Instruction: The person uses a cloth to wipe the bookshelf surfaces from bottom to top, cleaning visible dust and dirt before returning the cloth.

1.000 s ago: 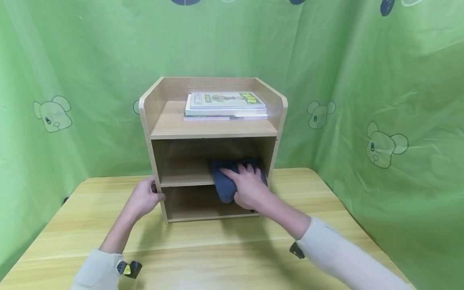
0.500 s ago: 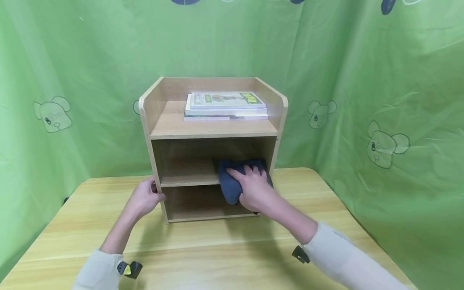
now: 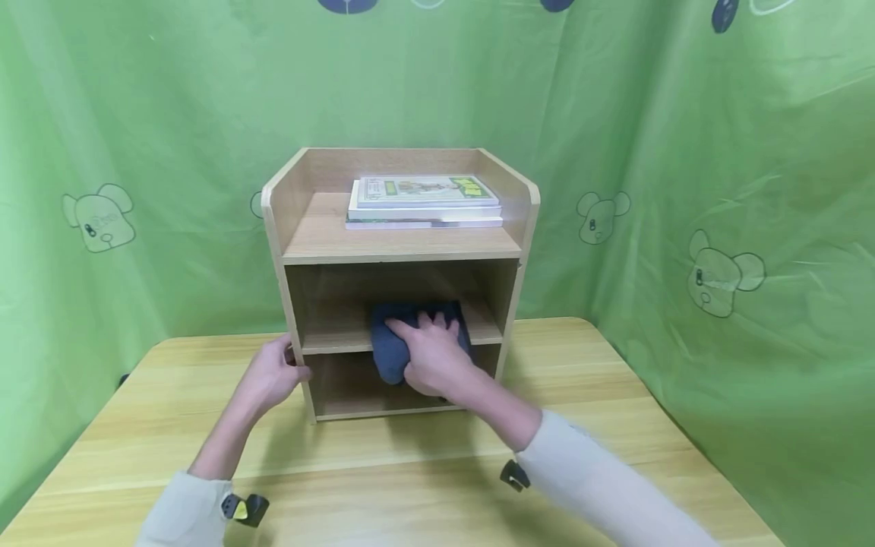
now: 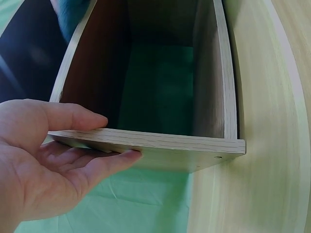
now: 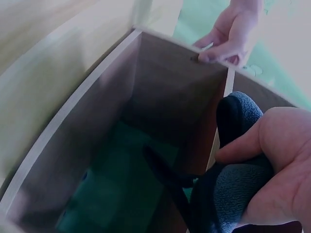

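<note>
Centre frame: right hand (image 3: 436, 363) grips dark-blue rumpled fabric cloth (image 3: 390, 351) over middle board (image 3: 335, 342) of light-brown boxy wooden shelf unit (image 3: 403, 247); centre-left, left hand (image 3: 270, 374) pinches side panel (image 4: 170, 141).

Head view: from person's head, facing forward and down, farthest off; takes in whole shelf unit (image 3: 403, 245), counter (image 3: 383, 479), left hand (image 3: 272, 374) and right hand (image 3: 435, 357). Left wrist view: close, beside left hand, looking into lower compartment (image 4: 206, 87); counter runs along frame's right side. Right wrist view: close, looking past right hand and cloth (image 5: 240, 189) into same compartment, counter at upper left. Wrist views share compartment, left hand, cloth.
</note>
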Motion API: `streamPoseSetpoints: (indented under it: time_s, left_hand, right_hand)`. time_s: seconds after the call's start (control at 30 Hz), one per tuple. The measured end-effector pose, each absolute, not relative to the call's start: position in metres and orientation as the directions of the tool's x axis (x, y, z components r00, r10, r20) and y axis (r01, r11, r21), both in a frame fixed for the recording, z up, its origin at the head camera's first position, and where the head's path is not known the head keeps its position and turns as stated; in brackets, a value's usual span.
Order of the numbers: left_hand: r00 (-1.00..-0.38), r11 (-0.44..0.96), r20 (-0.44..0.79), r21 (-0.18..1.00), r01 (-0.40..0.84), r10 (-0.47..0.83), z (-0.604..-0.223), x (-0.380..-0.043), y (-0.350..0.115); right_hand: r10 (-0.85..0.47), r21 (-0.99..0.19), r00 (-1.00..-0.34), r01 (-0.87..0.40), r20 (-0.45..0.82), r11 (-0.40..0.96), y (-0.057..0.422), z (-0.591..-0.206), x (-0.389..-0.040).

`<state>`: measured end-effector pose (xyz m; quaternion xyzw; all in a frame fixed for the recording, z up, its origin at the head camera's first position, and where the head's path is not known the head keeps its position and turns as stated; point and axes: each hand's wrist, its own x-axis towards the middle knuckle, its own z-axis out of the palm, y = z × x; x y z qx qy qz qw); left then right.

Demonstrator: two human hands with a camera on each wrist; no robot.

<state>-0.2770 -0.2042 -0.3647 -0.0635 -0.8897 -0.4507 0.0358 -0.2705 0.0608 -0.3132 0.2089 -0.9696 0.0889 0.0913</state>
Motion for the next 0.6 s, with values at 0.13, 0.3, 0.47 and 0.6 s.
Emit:
streamPoseSetpoints:
  time_s: [0.13, 0.3, 0.47, 0.6]
  left_hand:
    - [-0.990, 0.589, 0.119, 0.796, 0.140, 0.075, -0.365, -0.277, -0.205]
    - [-0.989, 0.582, 0.129, 0.800, 0.148, 0.075, -0.366, -0.277, -0.205]
    - [-0.984, 0.574, 0.160, 0.800, 0.175, 0.078, -0.367, -0.278, -0.205]
    - [-0.979, 0.601, 0.193, 0.775, 0.196, 0.071, -0.367, -0.277, -0.206]
  right_hand:
    - [-0.402, -0.115, -0.889, -0.432, 0.217, 0.894, 0.036, -0.314, -0.270]
    - [-0.398, -0.106, -0.900, -0.419, 0.176, 0.902, 0.005, -0.313, -0.269]
    - [-0.398, -0.094, -0.902, -0.416, 0.166, 0.904, -0.023, -0.312, -0.266]
    - [-0.412, -0.081, -0.896, -0.428, 0.163, 0.900, -0.037, -0.313, -0.262]
